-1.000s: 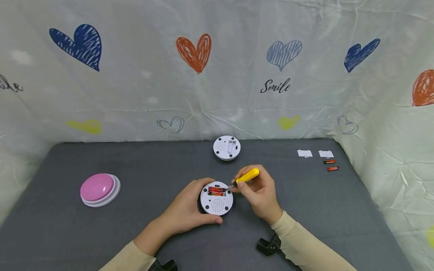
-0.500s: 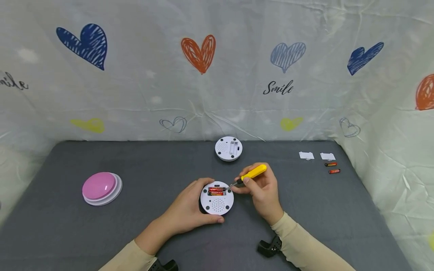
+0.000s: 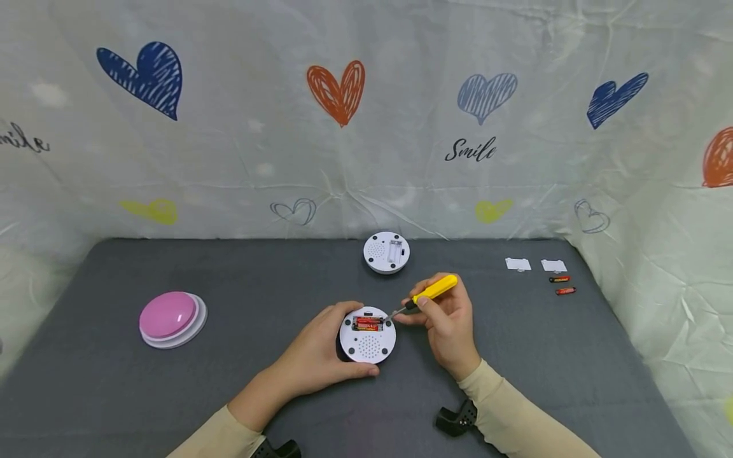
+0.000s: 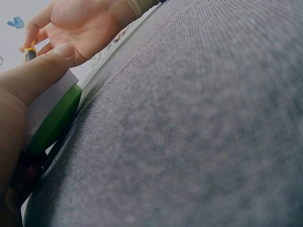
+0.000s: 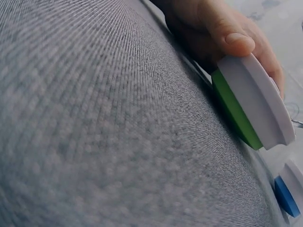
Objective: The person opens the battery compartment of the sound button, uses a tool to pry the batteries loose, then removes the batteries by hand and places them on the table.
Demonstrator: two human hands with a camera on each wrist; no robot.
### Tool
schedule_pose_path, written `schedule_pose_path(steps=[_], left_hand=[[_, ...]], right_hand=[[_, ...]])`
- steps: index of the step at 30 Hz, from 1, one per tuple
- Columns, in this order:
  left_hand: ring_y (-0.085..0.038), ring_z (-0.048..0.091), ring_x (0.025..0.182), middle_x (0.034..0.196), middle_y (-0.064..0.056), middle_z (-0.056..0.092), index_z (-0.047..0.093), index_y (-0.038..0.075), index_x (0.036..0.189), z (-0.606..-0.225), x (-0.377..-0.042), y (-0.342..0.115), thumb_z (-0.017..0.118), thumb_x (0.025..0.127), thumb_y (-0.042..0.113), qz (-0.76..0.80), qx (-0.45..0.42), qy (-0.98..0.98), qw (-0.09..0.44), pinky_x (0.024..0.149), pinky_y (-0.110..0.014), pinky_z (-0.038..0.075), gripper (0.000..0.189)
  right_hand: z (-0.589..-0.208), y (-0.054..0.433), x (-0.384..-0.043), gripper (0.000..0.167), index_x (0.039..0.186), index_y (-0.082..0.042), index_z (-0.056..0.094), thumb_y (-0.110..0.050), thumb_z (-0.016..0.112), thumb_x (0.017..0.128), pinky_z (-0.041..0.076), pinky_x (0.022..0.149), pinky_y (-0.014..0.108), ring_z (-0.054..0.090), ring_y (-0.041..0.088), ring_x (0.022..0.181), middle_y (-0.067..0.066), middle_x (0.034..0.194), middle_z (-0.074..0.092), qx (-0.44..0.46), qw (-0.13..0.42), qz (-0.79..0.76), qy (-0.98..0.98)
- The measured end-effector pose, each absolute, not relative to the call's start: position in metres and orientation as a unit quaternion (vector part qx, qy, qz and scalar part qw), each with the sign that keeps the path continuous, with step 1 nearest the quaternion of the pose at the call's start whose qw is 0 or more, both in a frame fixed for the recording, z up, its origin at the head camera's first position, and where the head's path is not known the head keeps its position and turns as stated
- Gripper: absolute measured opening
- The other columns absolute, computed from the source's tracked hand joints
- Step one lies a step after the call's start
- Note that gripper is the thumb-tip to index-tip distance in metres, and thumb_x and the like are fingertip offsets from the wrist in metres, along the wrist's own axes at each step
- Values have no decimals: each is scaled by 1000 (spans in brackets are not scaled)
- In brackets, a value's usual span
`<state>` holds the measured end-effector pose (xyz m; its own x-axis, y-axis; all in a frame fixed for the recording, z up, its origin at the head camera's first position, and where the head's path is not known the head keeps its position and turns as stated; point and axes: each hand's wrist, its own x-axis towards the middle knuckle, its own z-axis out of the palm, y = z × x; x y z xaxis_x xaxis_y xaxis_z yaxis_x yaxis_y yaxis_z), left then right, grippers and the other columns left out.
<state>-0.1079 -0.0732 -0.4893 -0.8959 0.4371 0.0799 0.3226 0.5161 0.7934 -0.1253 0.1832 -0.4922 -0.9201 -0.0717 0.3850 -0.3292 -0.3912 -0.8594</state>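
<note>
Screwdriver (image 3: pixel 432 289) farther right, disc (image 3: pixel 368 348) between left fingers (image 3: pixel 346 307)

Head view: tip of the yellow screwdriver (image 3: pixel 435 287) too small to resolve; it may touch the batteries (image 3: pixel 368 320). Battery print illegible. Left hand (image 3: pixel 315 348): fingers partly hidden by the white device (image 3: pixel 368 346). Left wrist camera (image 3: pixel 277 450) cut off at bottom edge. Right wrist view: blue-sided device (image 5: pixel 288 195) cropped at right edge.
</note>
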Motion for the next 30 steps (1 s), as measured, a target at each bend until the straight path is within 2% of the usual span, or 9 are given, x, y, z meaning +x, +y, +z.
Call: schedule_pose_path(steps=[13, 18, 21, 22, 28, 30], left_hand=[[-17, 58, 132, 143, 3, 61, 54, 14, 155, -495, -107, -74, 98, 74, 62, 427, 235, 873, 29, 111, -51, 50, 104], [-17, 57, 134, 145, 3, 61, 53, 14, 156, -495, -108, -73, 97, 75, 63, 422, 240, 874, 27, 112, -52, 49, 104], [-18, 56, 137, 147, 3, 60, 53, 15, 156, -495, -108, -74, 96, 76, 63, 420, 240, 875, 29, 113, -53, 49, 103], [-19, 56, 137, 147, 3, 60, 53, 15, 157, -495, -108, -74, 96, 76, 63, 420, 240, 875, 30, 113, -53, 48, 103], [-19, 56, 137, 147, 3, 60, 53, 15, 156, -496, -108, -74, 96, 76, 63, 417, 246, 875, 25, 114, -53, 48, 103], [-18, 56, 137, 147, 3, 60, 53, 15, 156, -496, -108, -74, 96, 77, 63, 416, 248, 875, 22, 113, -53, 48, 103]], right_hand=[[-483, 190, -129, 30, 127, -2, 53, 10, 55, 99, 67, 75, 49, 71, 26, 95, 15, 111, 60, 156, 154, 787, -577], [-476, 201, -133, 47, 144, 0, 57, 13, 58, 99, 67, 74, 43, 68, 23, 93, 16, 110, 57, 164, 199, 748, -612], [-472, 208, -137, 58, 156, 1, 53, 13, 60, 100, 66, 73, 40, 69, 22, 89, 17, 105, 59, 166, 213, 723, -636], [-470, 211, -138, 62, 160, 0, 50, 13, 60, 100, 66, 72, 39, 69, 22, 88, 16, 108, 60, 166, 214, 711, -649], [-459, 233, -150, 83, 171, -12, 35, 13, 70, 99, 64, 65, 33, 65, 16, 91, 19, 127, 60, 149, 214, 605, -752], [-456, 243, -154, 86, 171, -16, 36, 10, 74, 99, 63, 63, 35, 66, 15, 89, 21, 121, 62, 131, 203, 580, -778]])
